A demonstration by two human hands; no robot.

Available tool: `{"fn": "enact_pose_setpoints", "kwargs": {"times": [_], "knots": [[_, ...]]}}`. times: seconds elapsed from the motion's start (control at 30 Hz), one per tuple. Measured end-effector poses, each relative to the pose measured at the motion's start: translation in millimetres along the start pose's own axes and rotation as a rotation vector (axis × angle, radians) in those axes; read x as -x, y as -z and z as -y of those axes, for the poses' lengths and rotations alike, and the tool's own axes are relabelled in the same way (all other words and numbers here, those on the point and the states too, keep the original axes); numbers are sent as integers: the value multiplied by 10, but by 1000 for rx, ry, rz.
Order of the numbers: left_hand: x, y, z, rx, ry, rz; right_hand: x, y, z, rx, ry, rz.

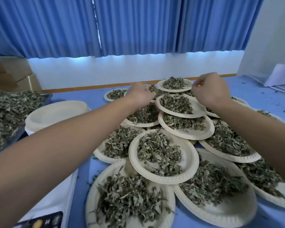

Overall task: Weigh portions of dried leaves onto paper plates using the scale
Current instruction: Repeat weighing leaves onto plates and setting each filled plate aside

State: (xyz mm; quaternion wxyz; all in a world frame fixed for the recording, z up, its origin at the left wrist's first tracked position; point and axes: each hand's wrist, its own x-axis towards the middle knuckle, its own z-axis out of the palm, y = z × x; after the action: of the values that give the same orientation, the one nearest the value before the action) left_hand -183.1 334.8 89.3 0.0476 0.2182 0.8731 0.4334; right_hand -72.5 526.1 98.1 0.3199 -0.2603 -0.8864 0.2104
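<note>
Head camera view, looking down over a blue counter (262, 89) crowded with overlapping paper plates of dried leaves. Both arms reach to the far side of the pile. The left hand (141, 95) and right hand (211, 90) flank a filled plate (179, 105) lying between them, its rim just beside each hand. Fingers on both hands are curled; whether they grip the rim cannot be told. Empty plates (56, 115) are stacked at left, beside a tray of loose leaves (11, 109). No scale is clearly visible.
</note>
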Motion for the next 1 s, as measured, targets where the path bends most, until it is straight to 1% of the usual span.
{"fn": "enact_pose_setpoints", "kwargs": {"times": [0.07,0.2,0.37,0.43,0.5,0.57,0.63,0.77,0.83,1.0], "knots": [[83,137,87,-39,-62,-30,127,-39,233,-3,113,17],[355,540,297,-181,-164,-140,358,-189,812,-45,344,121],[698,1202,653,-421,-130,-270,690,-587,1543,-90,579,298],[821,1438,837,-494,-141,-289,838,-746,1801,-92,690,357],[920,1618,1009,-554,-164,-256,954,-864,2019,-71,788,395],[1007,1786,1176,-551,-166,-206,1051,-967,2215,-26,870,430],[1070,1925,1331,-516,-186,-153,1127,-1042,2365,50,945,463],[1192,2115,1570,-549,-265,-79,1237,-1144,2543,238,1083,517],[1221,2184,1650,-549,-298,-70,1266,-1174,2582,288,1123,528],[1258,2275,1774,-520,-390,-57,1233,-1160,2589,297,1210,534]]}}
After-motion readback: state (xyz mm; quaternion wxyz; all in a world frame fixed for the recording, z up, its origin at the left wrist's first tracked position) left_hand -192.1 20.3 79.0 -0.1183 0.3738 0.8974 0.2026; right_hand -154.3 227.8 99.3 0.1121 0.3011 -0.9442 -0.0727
